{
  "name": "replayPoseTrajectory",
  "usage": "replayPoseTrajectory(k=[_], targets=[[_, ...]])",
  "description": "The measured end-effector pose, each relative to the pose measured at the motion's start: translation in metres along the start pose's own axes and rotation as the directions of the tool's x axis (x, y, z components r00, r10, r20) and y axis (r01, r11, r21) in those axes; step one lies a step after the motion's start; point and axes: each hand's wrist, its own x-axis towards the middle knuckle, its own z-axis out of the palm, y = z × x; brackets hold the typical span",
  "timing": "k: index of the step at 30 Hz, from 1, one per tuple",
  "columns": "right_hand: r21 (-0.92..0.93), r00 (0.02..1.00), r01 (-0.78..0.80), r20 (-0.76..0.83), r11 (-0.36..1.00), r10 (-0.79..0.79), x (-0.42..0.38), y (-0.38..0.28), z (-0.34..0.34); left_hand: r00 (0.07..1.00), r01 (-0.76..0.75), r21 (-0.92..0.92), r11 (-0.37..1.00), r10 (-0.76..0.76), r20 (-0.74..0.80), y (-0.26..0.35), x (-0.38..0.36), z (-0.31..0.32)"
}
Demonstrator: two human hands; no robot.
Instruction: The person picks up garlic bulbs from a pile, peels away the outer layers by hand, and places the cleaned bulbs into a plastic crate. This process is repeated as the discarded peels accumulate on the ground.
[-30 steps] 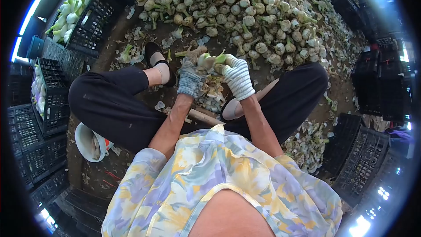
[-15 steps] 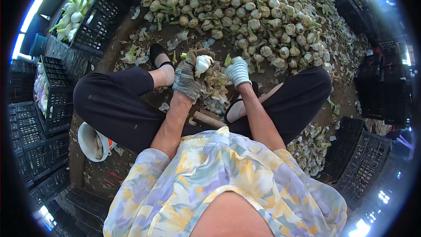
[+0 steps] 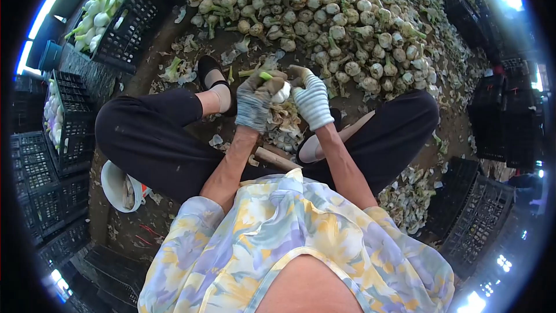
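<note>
My left hand (image 3: pixel 258 99), in a grey-striped work glove, is closed around a white garlic bulb (image 3: pixel 281 93). A green stem (image 3: pixel 265 75) sticks out between its fingers. At the bulb's right side is my right hand (image 3: pixel 313 101), in a white-striped glove, its fingers curled in; what they pinch, if anything, I cannot make out. Below the hands, peeled skins (image 3: pixel 284 122) lie in a heap between my feet. Ahead spreads a large pile of unpeeled garlic bulbs (image 3: pixel 313 17) with dirty skins and short stems.
At the upper left a black crate (image 3: pixel 124 32) holds white bulbs with green stems; another crate (image 3: pixel 75 122) stands below it. A white bucket (image 3: pixel 119 188) sits beside my left knee. Near my lap lies a wooden rod (image 3: pixel 278 158). More black crates (image 3: pixel 480 214) stand at right.
My right hand has come in to the bulb, and the greenish scrap at its fingers no longer shows. My left hand has shifted slightly right and turned the bulb, now more covered by its fingers.
</note>
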Motion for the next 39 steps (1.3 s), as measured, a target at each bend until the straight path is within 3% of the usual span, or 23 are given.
replayPoseTrajectory(k=[2, 4, 6, 8, 10, 12, 14, 16, 18, 20, 21, 22, 24, 25, 26, 27, 28, 29, 30, 31, 33, 36, 39], targets=[[-0.273, 0.978, -0.189, 0.035, 0.943, 0.206, -0.002, 0.038, 0.003, 0.996, 0.082, -0.458, 0.885, -0.094, -0.003, 0.009, 0.002, 0.005], [-0.412, 0.927, -0.132, 0.272, 0.902, 0.260, 0.001, 0.053, 0.003, 0.994, 0.109, -0.557, 0.823, -0.089, 0.062, -0.004, 0.006, -0.005], [-0.272, 0.912, -0.154, 0.330, 0.950, 0.242, -0.001, 0.044, 0.000, 0.954, 0.286, -0.798, 0.530, -0.231, 0.189, -0.020, 0.011, -0.016], [-0.312, 0.984, 0.014, 0.173, 0.950, 0.042, -0.001, 0.022, -0.016, 0.942, 0.335, -0.762, 0.554, -0.226, 0.250, -0.026, 0.009, -0.025], [0.239, 0.977, -0.183, 0.151, 0.954, 0.150, 0.000, -0.008, -0.028, 0.945, 0.269, -0.803, 0.532, -0.305, 0.115, -0.018, 0.005, -0.014], [0.297, 0.971, -0.228, 0.143, 0.927, 0.193, -0.005, -0.040, -0.029, 0.949, 0.250, -0.810, 0.530, -0.300, 0.097, -0.018, 0.008, -0.006], [0.273, 0.984, -0.165, 0.105, 0.948, 0.141, -0.009, -0.051, -0.022, 0.978, 0.167, -0.522, 0.836, -0.207, -0.019, -0.022, 0.010, -0.002], [-0.025, 0.999, -0.045, -0.009, 0.999, 0.045, -0.011, -0.057, -0.016, 0.958, 0.220, -0.537, 0.814, -0.285, -0.039, -0.024, 0.009, 0.004], [-0.045, 0.997, -0.068, -0.024, 0.997, 0.067, -0.011, -0.052, -0.009, 0.987, -0.020, -0.216, 0.976, -0.015, -0.159, -0.019, 0.003, 0.009], [-0.065, 0.993, -0.113, 0.005, 0.991, 0.114, -0.006, -0.024, -0.002, 0.999, -0.045, -0.140, 0.989, 0.043, -0.020, -0.027, 0.005, 0.000], [-0.086, 0.988, -0.150, 0.030, 0.985, 0.153, -0.003, -0.004, 0.002, 0.996, 0.054, -0.392, 0.918, -0.078, -0.046, -0.010, 0.002, 0.003], [-0.336, 0.983, -0.168, 0.017, 0.927, 0.184, -0.003, 0.024, 0.008, 0.980, 0.131, -0.617, 0.776, -0.197, -0.039, 0.000, 0.003, 0.005], [-0.646, 0.893, -0.138, 0.246, 0.751, 0.376, 0.000, 0.045, 0.008, 0.995, 0.095, -0.570, 0.816, -0.091, 0.036, -0.019, 0.009, -0.010], [-0.644, 0.895, -0.129, 0.253, 0.754, 0.369, 0.000, 0.050, 0.009, 0.984, 0.140, -0.715, 0.685, -0.177, 0.024, -0.028, 0.011, -0.015], [-0.610, 0.924, -0.078, 0.252, 0.788, 0.287, -0.001, 0.053, 0.010, 0.964, 0.165, -0.836, 0.524, -0.263, 0.025, -0.028, 0.011, -0.019], [-0.577, 0.946, -0.025, 0.249, 0.816, 0.205, -0.002, 0.055, 0.010, 0.972, 0.197, -0.829, 0.523, -0.215, 0.095, -0.028, 0.010, -0.024], [-0.373, 0.981, 0.028, 0.189, 0.927, 0.047, -0.002, 0.061, 0.007, 0.972, 0.189, -0.833, 0.520, -0.220, 0.083, -0.030, 0.008, -0.026], [-0.040, 0.978, -0.117, 0.171, 0.992, 0.122, 0.000, 0.036, 0.000, 0.966, 0.190, -0.842, 0.506, -0.248, 0.069, -0.031, 0.007, -0.026], [0.297, 0.964, -0.247, 0.173, 0.922, 0.202, 0.004, -0.001, -0.012, 0.960, 0.194, -0.849, 0.492, -0.274, 0.060, -0.032, 0.008, -0.024], [0.293, 0.964, -0.246, 0.172, 0.924, 0.203, 0.003, -0.023, -0.017, 0.964, 0.136, -0.822, 0.553, -0.266, -0.020, -0.043, 0.012, -0.021], [0.527, 0.876, -0.482, 0.275, 0.700, 0.396, -0.002, -0.050, -0.022, 0.978, 0.129, -0.787, 0.603, -0.208, 0.001, -0.038, 0.012, -0.011], [0.606, 0.832, -0.539, 0.275, 0.585, 0.482, -0.001, -0.042, -0.015, 0.988, 0.120, -0.763, 0.635, -0.155, 0.027, -0.031, 0.008, -0.005], [0.499, 0.904, -0.422, 0.171, 0.757, 0.392, -0.003, -0.045, -0.021, 0.998, 0.044, -0.554, 0.831, -0.061, -0.012, -0.028, 0.010, -0.007]])
